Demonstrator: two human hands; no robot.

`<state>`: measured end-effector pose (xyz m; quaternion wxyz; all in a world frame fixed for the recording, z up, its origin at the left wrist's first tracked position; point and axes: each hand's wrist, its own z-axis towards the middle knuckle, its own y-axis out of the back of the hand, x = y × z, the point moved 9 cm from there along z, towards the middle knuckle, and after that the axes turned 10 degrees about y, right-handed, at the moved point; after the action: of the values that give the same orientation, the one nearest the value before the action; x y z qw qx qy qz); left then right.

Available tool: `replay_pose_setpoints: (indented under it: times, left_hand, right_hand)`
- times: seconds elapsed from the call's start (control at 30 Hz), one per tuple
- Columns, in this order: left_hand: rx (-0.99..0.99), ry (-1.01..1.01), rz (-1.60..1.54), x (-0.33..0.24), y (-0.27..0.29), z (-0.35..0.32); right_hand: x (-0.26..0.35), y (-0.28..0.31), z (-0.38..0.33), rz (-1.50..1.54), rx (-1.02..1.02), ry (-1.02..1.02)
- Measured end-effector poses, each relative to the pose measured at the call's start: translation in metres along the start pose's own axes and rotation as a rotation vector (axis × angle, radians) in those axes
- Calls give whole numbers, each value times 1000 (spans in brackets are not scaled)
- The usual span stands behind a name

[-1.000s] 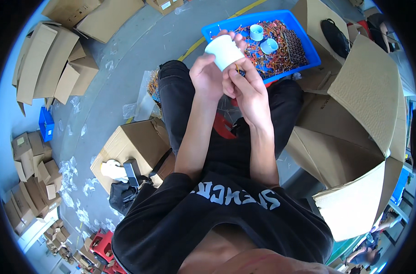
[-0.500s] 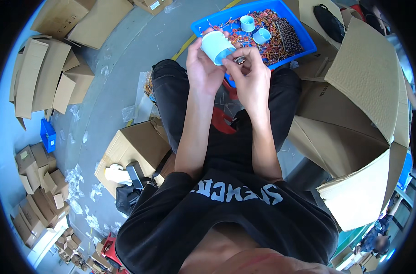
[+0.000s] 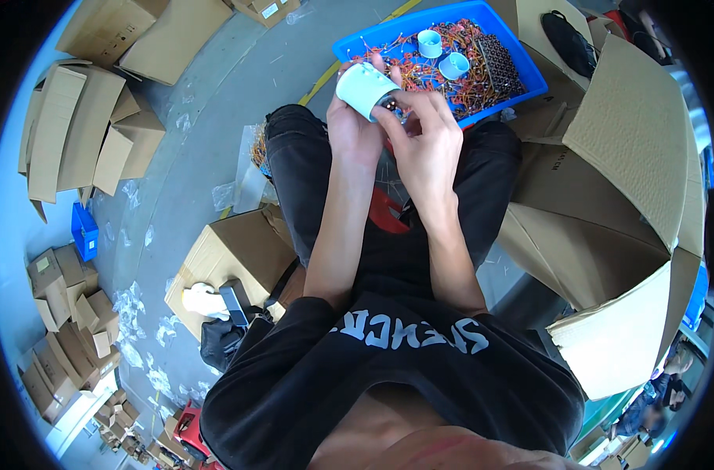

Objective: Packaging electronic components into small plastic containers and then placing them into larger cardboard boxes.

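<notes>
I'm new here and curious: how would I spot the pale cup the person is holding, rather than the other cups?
Find the blue tray of orange wire parts. Two pale cups stand inside it; the held cup is just outside, gripped sideways in the left hand and larger-looking.

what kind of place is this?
Likely a workshop or warehouse floor for small-part assembly: flattened cardboard boxes stacked on bare concrete, a blue tray heaped with small wired parts, and the left hand holding a pale round housing.

free: grey floor (image 3: 216, 102) left | blocked: large cardboard box (image 3: 623, 157) right
</notes>
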<state>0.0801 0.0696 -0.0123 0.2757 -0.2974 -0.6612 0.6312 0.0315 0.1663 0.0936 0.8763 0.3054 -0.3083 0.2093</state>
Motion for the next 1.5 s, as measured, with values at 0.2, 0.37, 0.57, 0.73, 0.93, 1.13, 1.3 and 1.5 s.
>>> replay_pose_setpoints:
  times: [0.2,0.37,0.57,0.73,0.93,1.13,1.3,1.5]
  left_hand:
    - [-9,-57,-44,10,-20,-1]
    - [-84,-173,344,-4,-16,-3]
    - [-2,-4,20,-8,13,5]
    - [82,126,-138,2,0,2]
    - [34,165,-119,3,-3,-3]
    - [-201,147,194,-10,8,-9]
    - [-63,46,183,-7,0,-6]
    - [-42,-14,84,-3,-11,-4]
  right_hand:
    - [-6,-5,4,-102,-43,-82]
    - [-11,-4,16,-104,-37,-66]
    - [-3,-20,15,-116,39,-20]
    - [3,-22,13,-75,44,-38]
    - [2,-17,14,-48,-13,-32]
    - [-2,-14,17,-88,74,-14]
    - [-1,-14,18,-118,82,-57]
    - [6,-11,22,-164,41,-13]
